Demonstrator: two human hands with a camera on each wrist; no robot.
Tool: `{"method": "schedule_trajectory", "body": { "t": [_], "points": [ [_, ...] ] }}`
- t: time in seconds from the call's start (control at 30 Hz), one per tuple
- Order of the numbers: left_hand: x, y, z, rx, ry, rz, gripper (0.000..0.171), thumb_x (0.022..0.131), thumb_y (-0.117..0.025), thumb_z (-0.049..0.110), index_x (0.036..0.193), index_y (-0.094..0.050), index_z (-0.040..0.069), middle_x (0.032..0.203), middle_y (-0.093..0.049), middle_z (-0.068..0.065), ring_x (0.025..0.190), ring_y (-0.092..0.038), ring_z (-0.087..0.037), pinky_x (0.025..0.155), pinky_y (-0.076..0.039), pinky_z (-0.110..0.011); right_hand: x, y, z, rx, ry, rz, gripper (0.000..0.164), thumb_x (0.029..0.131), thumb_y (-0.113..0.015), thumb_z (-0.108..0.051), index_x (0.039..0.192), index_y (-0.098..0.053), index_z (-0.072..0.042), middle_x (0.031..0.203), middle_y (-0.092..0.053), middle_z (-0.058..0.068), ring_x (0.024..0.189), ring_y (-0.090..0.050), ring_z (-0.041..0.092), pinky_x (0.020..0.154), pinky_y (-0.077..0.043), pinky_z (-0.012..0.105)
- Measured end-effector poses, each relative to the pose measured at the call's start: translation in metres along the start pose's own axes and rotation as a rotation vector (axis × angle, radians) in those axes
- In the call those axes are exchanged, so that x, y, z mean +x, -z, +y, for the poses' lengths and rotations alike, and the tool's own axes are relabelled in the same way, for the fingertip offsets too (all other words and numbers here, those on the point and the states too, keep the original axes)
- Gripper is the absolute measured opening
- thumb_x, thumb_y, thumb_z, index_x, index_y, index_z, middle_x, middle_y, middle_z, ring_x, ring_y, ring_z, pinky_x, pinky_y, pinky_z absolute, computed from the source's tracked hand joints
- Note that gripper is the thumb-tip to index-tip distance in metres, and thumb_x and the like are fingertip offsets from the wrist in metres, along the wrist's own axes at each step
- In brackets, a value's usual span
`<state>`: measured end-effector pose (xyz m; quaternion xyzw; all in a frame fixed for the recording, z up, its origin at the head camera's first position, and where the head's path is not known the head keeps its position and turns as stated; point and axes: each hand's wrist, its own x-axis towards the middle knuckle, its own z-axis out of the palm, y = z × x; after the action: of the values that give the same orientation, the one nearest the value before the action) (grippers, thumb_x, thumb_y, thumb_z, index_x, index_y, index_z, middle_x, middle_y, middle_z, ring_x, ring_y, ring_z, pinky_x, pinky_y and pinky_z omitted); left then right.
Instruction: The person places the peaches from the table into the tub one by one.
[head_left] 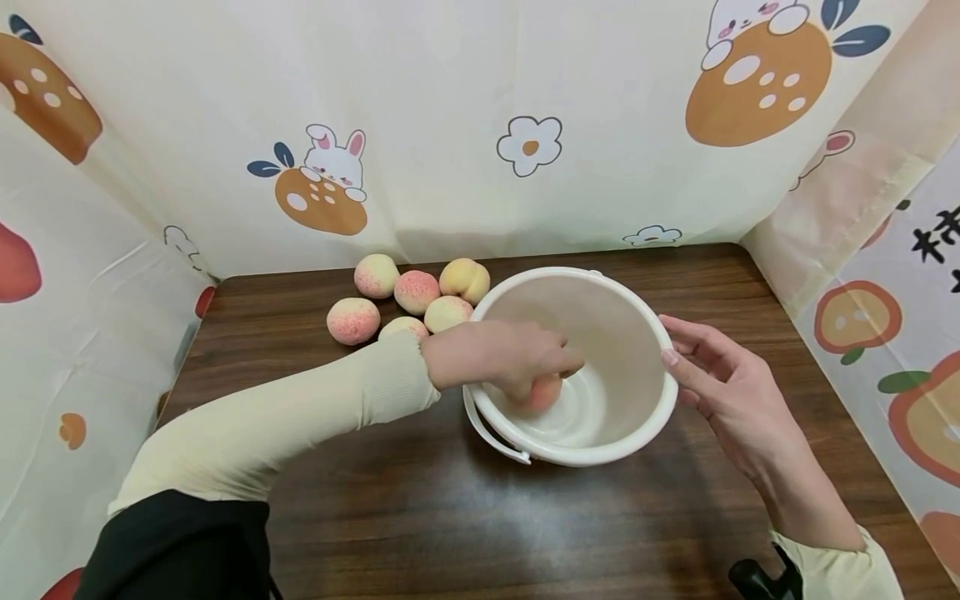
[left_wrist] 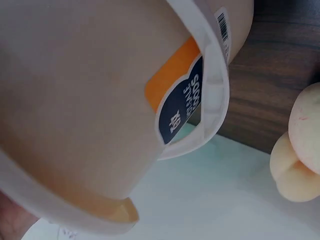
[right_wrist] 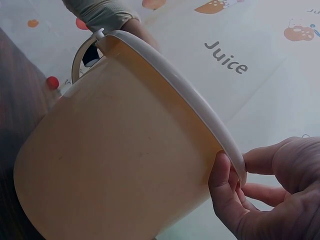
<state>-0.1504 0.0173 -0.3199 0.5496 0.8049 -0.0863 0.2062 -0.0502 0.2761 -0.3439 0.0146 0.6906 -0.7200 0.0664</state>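
Observation:
A white plastic bucket [head_left: 618, 358] stands upright on the table. My left hand [head_left: 510, 354] reaches over its left rim and holds a pinkish peach [head_left: 545, 394] low inside it; the fingertips are partly hidden. On the bucket's right side, my right hand [head_left: 731, 400] pinches the rim between thumb and fingers, which also shows in the right wrist view, where the bucket wall [right_wrist: 115, 145] fills the middle. Several pink and yellow peaches [head_left: 352, 321] lie left of the bucket, behind my left forearm. The left wrist view shows the bucket's outside with an orange and navy label [left_wrist: 177, 102].
The bucket's handle [head_left: 491, 433] hangs down at its front left. Dark wood-grain table [head_left: 465, 533] extends in front of the bucket. Pale printed cloth [head_left: 450, 100] rises behind the table and at both sides.

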Motion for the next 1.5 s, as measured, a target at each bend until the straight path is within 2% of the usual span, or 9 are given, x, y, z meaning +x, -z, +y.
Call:
{"method": "schedule_trajectory", "body": {
  "t": [0.27, 0.4, 0.5, 0.6, 0.8, 0.97, 1.13, 1.37, 1.5],
  "points": [
    [0.009, -0.007, 0.003, 0.096, -0.026, -0.125, 0.046, 0.086, -0.071, 0.015, 0.129, -0.057, 0.017, 0.115, -0.068, -0.006, 0.096, -0.062, -0.021, 0.079, -0.051, -0.031, 0.0, 0.0, 0.0, -0.018, -0.008, 0.007, 0.049, 0.1, -0.068, -0.006, 0.147, -0.057, -0.009, 0.115, -0.065, 0.002, 0.095, -0.072, 0.008, 0.077, -0.064, 0.029],
    [0.01, -0.008, 0.005, 0.05, -0.019, -0.206, 0.048, 0.087, -0.072, 0.014, 0.132, -0.055, 0.015, 0.115, -0.067, -0.003, 0.092, -0.055, -0.016, 0.078, -0.049, -0.029, 0.0, 0.0, 0.0, -0.026, -0.019, 0.009, 0.05, 0.1, -0.068, -0.007, 0.148, -0.057, -0.01, 0.115, -0.064, 0.002, 0.095, -0.071, 0.008, 0.078, -0.064, 0.029],
    [0.01, -0.008, 0.006, 0.026, 0.005, -0.238, 0.052, 0.088, -0.073, 0.016, 0.135, -0.052, 0.015, 0.116, -0.065, -0.002, 0.093, -0.052, -0.015, 0.08, -0.048, -0.028, 0.0, 0.0, 0.0, -0.025, -0.018, 0.01, 0.05, 0.1, -0.068, -0.007, 0.148, -0.057, -0.01, 0.115, -0.065, 0.002, 0.095, -0.071, 0.008, 0.078, -0.064, 0.028],
    [0.009, -0.007, 0.007, 0.018, 0.026, -0.241, 0.053, 0.088, -0.075, 0.017, 0.136, -0.051, 0.014, 0.118, -0.066, -0.003, 0.094, -0.053, -0.015, 0.084, -0.049, -0.028, 0.0, 0.0, 0.0, -0.02, -0.01, 0.008, 0.049, 0.1, -0.068, -0.007, 0.148, -0.057, -0.01, 0.116, -0.065, 0.002, 0.095, -0.072, 0.008, 0.077, -0.064, 0.028],
    [0.008, -0.006, 0.006, -0.028, 0.049, -0.238, 0.046, 0.087, -0.076, 0.013, 0.129, -0.057, 0.015, 0.116, -0.068, -0.004, 0.091, -0.055, -0.015, 0.082, -0.05, -0.028, -0.001, 0.0, 0.0, -0.019, -0.007, 0.002, 0.049, 0.1, -0.067, -0.007, 0.148, -0.057, -0.01, 0.116, -0.065, 0.002, 0.095, -0.073, 0.008, 0.077, -0.064, 0.028],
    [0.005, -0.005, 0.009, -0.035, 0.058, -0.216, 0.042, 0.094, -0.067, 0.016, 0.135, -0.06, 0.014, 0.127, -0.068, -0.004, 0.105, -0.063, -0.018, 0.094, -0.051, -0.03, -0.001, -0.001, 0.0, -0.006, 0.0, 0.0, 0.048, 0.101, -0.066, -0.006, 0.148, -0.057, -0.009, 0.115, -0.066, 0.001, 0.094, -0.073, 0.008, 0.077, -0.064, 0.028],
    [-0.002, -0.004, 0.011, -0.079, 0.078, -0.135, 0.037, 0.101, -0.06, 0.02, 0.138, -0.059, 0.012, 0.132, -0.068, -0.007, 0.116, -0.066, -0.022, 0.1, -0.051, -0.031, -0.001, -0.001, 0.001, 0.014, 0.005, -0.003, 0.048, 0.101, -0.065, -0.004, 0.148, -0.057, -0.009, 0.114, -0.066, 0.001, 0.094, -0.073, 0.008, 0.078, -0.064, 0.028],
    [-0.015, -0.001, 0.01, -0.134, 0.034, 0.1, 0.031, 0.105, -0.061, 0.026, 0.135, -0.06, 0.018, 0.129, -0.067, -0.001, 0.114, -0.067, -0.02, 0.1, -0.051, -0.033, -0.001, -0.001, 0.001, 0.012, 0.003, -0.003, 0.048, 0.101, -0.065, -0.005, 0.148, -0.057, -0.009, 0.115, -0.065, 0.002, 0.095, -0.072, 0.008, 0.079, -0.064, 0.027],
    [-0.026, 0.001, 0.009, -0.199, 0.002, 0.233, 0.03, 0.106, -0.059, 0.025, 0.135, -0.061, 0.018, 0.131, -0.066, 0.0, 0.111, -0.066, -0.021, 0.102, -0.051, -0.034, 0.0, -0.002, 0.001, 0.017, 0.002, -0.001, 0.048, 0.101, -0.065, -0.005, 0.148, -0.056, -0.009, 0.115, -0.065, 0.002, 0.095, -0.071, 0.008, 0.078, -0.064, 0.027]
  ]
}}
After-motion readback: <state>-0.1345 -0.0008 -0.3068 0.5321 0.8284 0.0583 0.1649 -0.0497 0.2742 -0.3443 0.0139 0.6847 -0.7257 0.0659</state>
